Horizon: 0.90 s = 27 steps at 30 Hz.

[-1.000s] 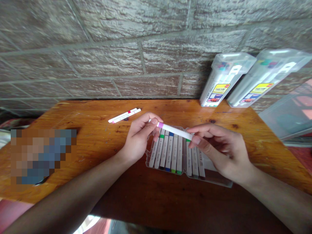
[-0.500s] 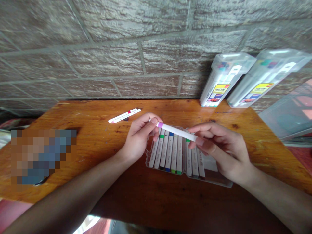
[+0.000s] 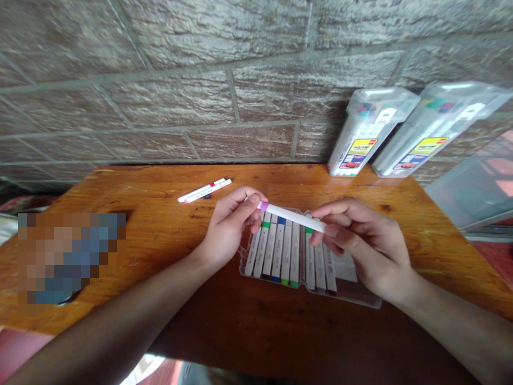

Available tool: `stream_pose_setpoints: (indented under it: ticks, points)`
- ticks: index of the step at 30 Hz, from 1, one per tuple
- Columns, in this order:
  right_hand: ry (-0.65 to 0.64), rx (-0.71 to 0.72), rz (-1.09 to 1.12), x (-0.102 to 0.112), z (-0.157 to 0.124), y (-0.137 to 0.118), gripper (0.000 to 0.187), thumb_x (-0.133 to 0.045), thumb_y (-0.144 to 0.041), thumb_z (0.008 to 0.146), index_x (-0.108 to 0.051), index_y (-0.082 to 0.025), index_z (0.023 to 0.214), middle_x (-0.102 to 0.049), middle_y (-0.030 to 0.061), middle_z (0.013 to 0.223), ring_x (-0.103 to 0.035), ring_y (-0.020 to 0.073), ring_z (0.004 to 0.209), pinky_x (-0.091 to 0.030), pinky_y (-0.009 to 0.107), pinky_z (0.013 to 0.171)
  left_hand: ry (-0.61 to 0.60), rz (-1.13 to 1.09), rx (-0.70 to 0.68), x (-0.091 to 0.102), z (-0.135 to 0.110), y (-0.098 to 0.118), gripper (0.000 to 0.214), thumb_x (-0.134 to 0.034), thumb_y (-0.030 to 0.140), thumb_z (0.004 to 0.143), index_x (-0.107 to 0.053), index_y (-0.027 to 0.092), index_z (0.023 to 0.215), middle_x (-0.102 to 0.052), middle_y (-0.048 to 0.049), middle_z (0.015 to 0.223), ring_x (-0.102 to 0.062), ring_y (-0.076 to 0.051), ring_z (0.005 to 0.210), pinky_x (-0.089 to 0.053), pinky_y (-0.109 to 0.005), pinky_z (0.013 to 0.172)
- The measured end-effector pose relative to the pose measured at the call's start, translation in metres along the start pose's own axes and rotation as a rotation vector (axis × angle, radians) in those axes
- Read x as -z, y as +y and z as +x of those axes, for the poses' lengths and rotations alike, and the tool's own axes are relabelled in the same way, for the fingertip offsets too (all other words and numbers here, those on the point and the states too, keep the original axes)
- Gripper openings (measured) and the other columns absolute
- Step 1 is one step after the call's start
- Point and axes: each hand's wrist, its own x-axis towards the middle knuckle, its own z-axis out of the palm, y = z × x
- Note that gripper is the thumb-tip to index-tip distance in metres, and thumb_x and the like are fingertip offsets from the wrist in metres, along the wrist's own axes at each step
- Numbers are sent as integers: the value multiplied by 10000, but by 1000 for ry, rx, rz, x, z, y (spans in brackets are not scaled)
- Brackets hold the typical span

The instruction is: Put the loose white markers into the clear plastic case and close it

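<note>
Head view: right fingers [image 3: 333, 232], pinching the slim white purple-banded plastic marker [image 3: 294, 216], have slid outward, exposing more of it; left fingers [image 3: 249, 204] still pinch opposite, keeping it two-handed.

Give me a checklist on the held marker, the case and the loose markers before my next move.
1. Left hand gripping the purple-banded marker near its band: ok.
2. Right hand on the marker's other end: ok.
3. Case lying open on the table: ok.
4. All markers off the bare tabletop: not ok, two loose markers lie there.
5. Cap fully seated: cannot tell.
</note>
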Motion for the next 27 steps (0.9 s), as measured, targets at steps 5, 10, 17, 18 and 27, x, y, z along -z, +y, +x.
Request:
stream_pose_setpoints:
  ticks: [5, 10, 17, 18, 27]
  points:
    - [19, 16, -79, -3, 3, -5, 114, -636, -245, 1051, -696, -216, 1143, -758, 10, 769, -669, 139, 623, -489, 249, 540, -14, 39, -35, -1, -1, 0, 207, -713, 363, 981, -718, 176, 892, -560, 37, 663, -511, -86, 534, -383, -237, 535]
    - [32, -15, -164, -7, 8, -9, 117, -699, -273, 1008, -693, -197, 1097, -725, 4, 723, -666, 135, 615, -506, 235, 552, -35, 194, -75, -8, -8, 7, 256, -731, 412, 971, -720, 170, 890, -580, 29, 614, -504, -97, 527, -370, -242, 522]
    - [37, -26, -217, -8, 8, -3, 184, -765, -335, 962, -721, -185, 1058, -567, -53, 610, -491, 93, 498, -397, 211, 458, -97, 271, -108, -15, -14, 14, 248, -749, 407, 957, -717, 171, 888, -574, 28, 594, -467, -94, 508, -327, -227, 473]
    - [41, -29, -217, -8, 8, -2, 183, -772, -329, 956, -723, -186, 1060, -567, -52, 615, -488, 92, 500, -394, 209, 458, -102, 273, -129, -15, -14, 14, 235, -754, 393, 954, -719, 171, 886, -577, 29, 597, -468, -93, 509, -334, -228, 478]
    - [52, -76, -291, -8, 8, -1, 279, -851, -366, 858, -733, -166, 1011, -545, -56, 624, -456, 85, 501, -378, 207, 450, -195, 374, -199, -15, -21, 8, 110, -757, 282, 957, -761, 173, 951, -736, -38, 816, -636, -131, 710, -483, -242, 656]
